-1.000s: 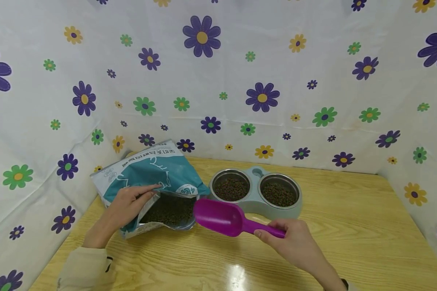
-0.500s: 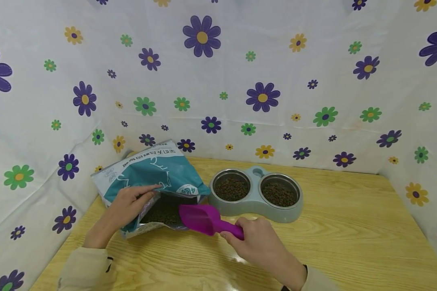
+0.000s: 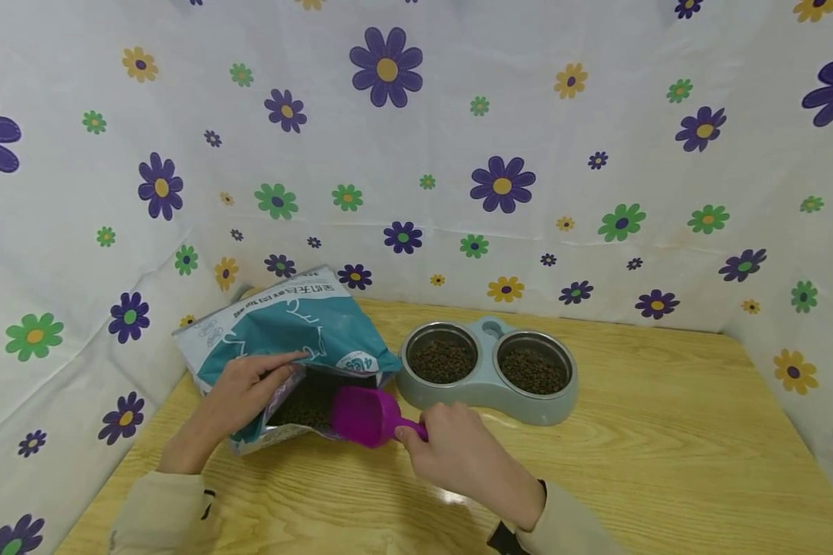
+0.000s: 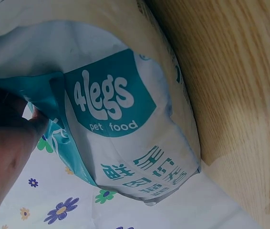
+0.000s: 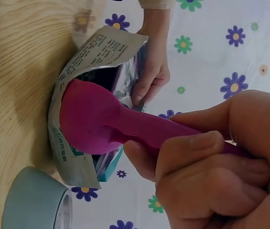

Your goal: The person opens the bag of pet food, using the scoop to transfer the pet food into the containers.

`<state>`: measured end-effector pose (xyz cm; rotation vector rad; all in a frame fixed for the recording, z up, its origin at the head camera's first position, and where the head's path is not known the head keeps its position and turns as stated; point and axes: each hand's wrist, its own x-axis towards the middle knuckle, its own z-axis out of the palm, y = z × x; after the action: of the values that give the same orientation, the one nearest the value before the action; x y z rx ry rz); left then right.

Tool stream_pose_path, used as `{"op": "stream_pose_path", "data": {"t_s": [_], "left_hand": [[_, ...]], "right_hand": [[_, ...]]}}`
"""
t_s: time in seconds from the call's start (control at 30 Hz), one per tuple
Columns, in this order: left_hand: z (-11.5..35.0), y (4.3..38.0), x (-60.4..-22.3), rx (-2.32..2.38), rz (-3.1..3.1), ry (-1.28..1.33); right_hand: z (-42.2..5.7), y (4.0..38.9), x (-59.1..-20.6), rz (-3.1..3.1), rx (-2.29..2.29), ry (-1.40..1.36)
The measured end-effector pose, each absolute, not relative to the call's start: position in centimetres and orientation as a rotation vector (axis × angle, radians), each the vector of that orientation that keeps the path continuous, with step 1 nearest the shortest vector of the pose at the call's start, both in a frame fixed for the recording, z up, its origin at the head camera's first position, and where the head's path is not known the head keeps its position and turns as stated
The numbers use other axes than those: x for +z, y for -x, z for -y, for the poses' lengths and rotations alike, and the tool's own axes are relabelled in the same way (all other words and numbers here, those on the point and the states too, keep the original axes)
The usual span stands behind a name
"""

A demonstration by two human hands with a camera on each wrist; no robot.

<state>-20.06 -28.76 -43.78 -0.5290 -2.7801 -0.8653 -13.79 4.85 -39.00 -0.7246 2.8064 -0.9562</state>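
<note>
A teal and white pet food bag (image 3: 350,331) lies on its side with its mouth toward me, dark kibble (image 3: 301,408) showing inside. At that mouth my left hand (image 3: 239,401) holds the upper edge, fingers over the outside; part of this hand is hidden behind the bag in the left wrist view. My right hand (image 3: 458,451) grips the handle of a magenta scoop (image 3: 361,416), fingers curled round it. The scoop's front end reaches into the bag's mouth in the head view. In the right wrist view the scoop (image 5: 89,117) covers much of the opening.
Right of the bag stands a pale blue double feeder (image 3: 484,395), its two steel bowls holding brown kibble. Both rest on a wood-grain table (image 3: 666,432). A white flowered cloth (image 3: 416,139) rises behind and along both sides.
My right hand has moved left with the scoop, bringing its front end from beside the bag into the mouth. The left hand and the bag have stayed in place.
</note>
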Motion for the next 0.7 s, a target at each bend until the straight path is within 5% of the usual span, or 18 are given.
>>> {"op": "stream_pose_path", "data": {"t_s": [0.7], "left_hand": [[28.7, 20.1, -43.8, -0.861, 2.784, 0.531]], "right_hand": [[-5.2, 16.4, -41.2, -2.133, -1.359, 0.326]]}}
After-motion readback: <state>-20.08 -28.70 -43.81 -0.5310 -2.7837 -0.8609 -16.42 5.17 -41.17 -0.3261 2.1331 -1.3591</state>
